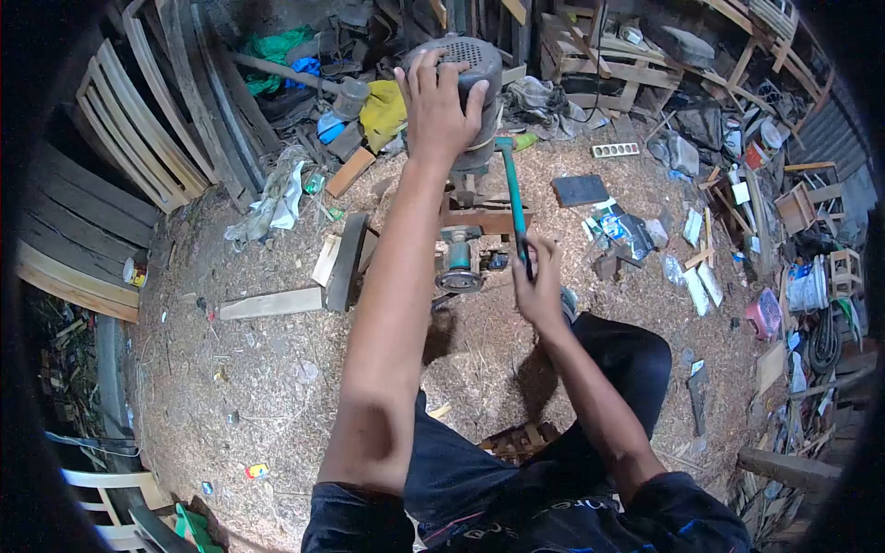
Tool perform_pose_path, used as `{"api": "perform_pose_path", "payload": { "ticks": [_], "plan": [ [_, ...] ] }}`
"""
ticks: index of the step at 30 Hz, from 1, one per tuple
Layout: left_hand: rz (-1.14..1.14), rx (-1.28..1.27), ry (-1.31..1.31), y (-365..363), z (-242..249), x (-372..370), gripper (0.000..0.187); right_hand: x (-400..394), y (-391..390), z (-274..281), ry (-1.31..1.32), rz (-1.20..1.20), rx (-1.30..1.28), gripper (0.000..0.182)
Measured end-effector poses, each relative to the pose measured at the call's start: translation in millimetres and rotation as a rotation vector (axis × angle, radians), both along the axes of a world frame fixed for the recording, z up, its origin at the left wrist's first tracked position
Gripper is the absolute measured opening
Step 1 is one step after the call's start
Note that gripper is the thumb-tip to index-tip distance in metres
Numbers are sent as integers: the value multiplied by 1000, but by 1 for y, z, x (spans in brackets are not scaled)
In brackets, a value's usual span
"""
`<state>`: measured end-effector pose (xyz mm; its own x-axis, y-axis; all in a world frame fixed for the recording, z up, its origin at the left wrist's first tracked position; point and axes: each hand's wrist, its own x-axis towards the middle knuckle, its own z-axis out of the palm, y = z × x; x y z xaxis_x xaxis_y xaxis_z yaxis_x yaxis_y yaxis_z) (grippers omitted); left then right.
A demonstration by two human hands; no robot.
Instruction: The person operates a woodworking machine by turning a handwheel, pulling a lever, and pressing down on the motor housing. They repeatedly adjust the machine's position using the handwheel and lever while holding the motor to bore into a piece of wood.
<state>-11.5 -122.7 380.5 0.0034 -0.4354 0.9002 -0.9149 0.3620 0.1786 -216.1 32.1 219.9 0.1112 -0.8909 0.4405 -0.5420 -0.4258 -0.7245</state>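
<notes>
Forward stretch both hands [439,118] [539,281] (left splayed, right gripping hammer [514,189]).

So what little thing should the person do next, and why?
Maybe give the lower side of the grey cylinder one gentle tap with the green hammer. The left hand rests over the cylinder's top, so it could help steady it, and the right hand grips the hammer's handle, with its head already close to that side.
</notes>
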Motion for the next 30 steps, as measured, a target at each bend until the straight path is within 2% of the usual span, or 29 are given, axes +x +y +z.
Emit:
{"api": "perform_pose_path", "payload": {
  "ticks": [1,3,4,5,6,8,9,10,13,16,19,20,21,22,25,30],
  "plan": [
    [0,-15,-2,-1,5,-1,36,-7,-7,30,25,17,-105,50],
    [2,-31,-20,-1,17,1,36,-12,-36,122,-441,230,355,47],
    [-7,-58,-33,-1,25,2,36,-2,-38,189,-428,137,268,51],
    [-7,-51,-40,-2,32,3,36,2,-66,209,-361,269,-141,49],
    [-8,-41,-44,-3,37,4,36,5,-96,231,-293,181,-241,46],
    [-2,-38,-46,-3,45,6,36,13,-160,264,-150,172,-387,39],
    [0,-38,-46,-2,47,5,36,20,-201,266,-204,169,-530,35],
    [1,-45,-46,-3,51,5,35,25,-219,281,-353,199,-497,54],
    [-14,-72,-33,-6,55,4,34,44,-277,291,-193,-55,-523,41],
    [-27,-71,-34,-7,57,6,34,55,-334,289,-164,-47,-618,57],
    [-57,-95,-20,-9,58,6,33,65,-363,279,-57,-167,-560,30],
    [-58,-98,-18,-9,59,6,33,67,-368,273,-46,-159,-427,30],
    [-59,-99,-18,-10,59,6,33,67,-370,266,-26,-133,-398,27],
    [-63,-107,-18,-11,60,5,32,70,-402,243,-13,-209,-334,29],
    [-64,-118,-15,-13,59,5,32,73,-375,244,-187,-201,-275,29],
    [-63,-117,-11,-13,65,3,33,71,-388,254,-90,-210,-179,37]
  ]
}}
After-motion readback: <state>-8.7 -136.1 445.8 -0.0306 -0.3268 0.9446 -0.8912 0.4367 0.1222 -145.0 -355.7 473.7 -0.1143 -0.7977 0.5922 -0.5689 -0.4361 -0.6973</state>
